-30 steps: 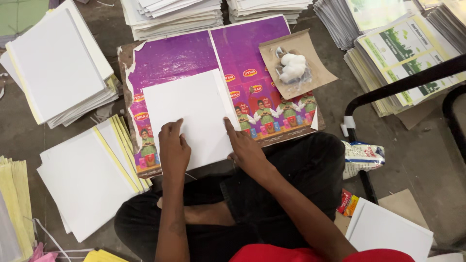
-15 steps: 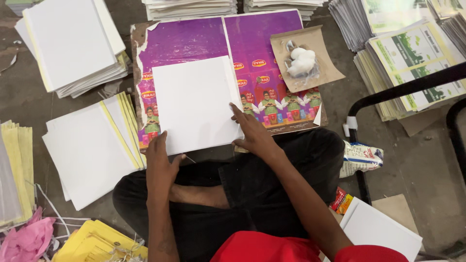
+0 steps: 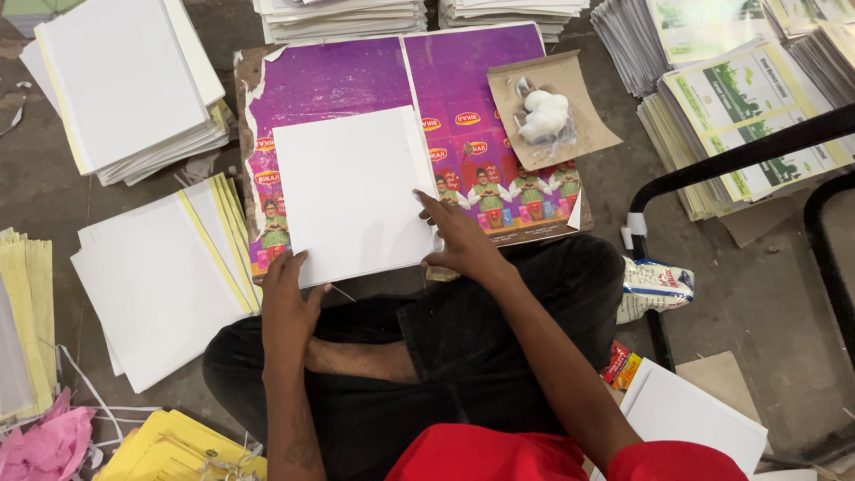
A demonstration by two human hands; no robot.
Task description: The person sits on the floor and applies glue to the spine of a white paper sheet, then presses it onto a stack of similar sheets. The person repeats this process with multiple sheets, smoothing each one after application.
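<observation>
A white stack of blank sheets (image 3: 352,191) lies on a purple printed board (image 3: 356,76) in front of my crossed legs. My left hand (image 3: 287,298) grips the stack's near left corner, thumb on top. My right hand (image 3: 459,239) rests flat against the stack's right edge, fingers spread over the near right corner. A thin needle-like pin shows just below the stack's near edge.
More white paper stacks (image 3: 156,276) (image 3: 125,85) lie to the left. A brown card with white lumps (image 3: 548,111) sits at the board's right. Printed green sheets (image 3: 748,116), a black metal frame (image 3: 730,160), a small packet (image 3: 655,287) and yellow sheets (image 3: 174,450) surround me.
My left hand slid down from the sheet's face to its near left corner. The right hand stayed at the right edge. The view shifted slightly.
</observation>
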